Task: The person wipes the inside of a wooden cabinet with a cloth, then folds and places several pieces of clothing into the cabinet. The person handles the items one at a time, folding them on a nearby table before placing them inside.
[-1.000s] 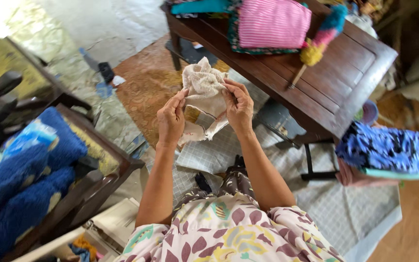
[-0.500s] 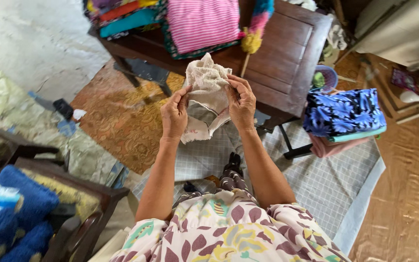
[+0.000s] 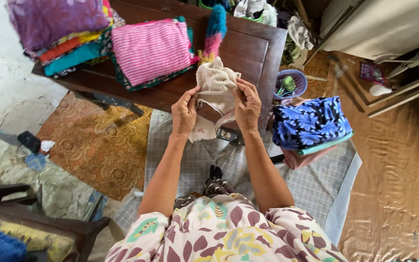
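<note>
Both hands pinch a cream cloth [image 3: 215, 99] in the air over the bench's near edge: left hand [image 3: 184, 115] and right hand [image 3: 247, 107] have their fingers closed on its sides. Farther along the dark wooden bench [image 3: 248, 51] lies a pink striped folded cloth [image 3: 151, 48]; off its right end sits a blue flowered bundle [image 3: 311, 123].

- Cloth [image 3: 215, 92] up in both hands: cream, with a darker band showing.
- Folded top [image 3: 151, 51] on the table: pink and white stripes.
- Table [image 3: 253, 51]: dark brown wood.
- Duster [image 3: 214, 31]: teal into pink.
- Bundle [image 3: 311, 123]: blue flowers on dark navy.
- Mat [image 3: 316, 184]: pale grey check.
- Dress [image 3: 229, 233]: cream, maroon leaves.
</note>
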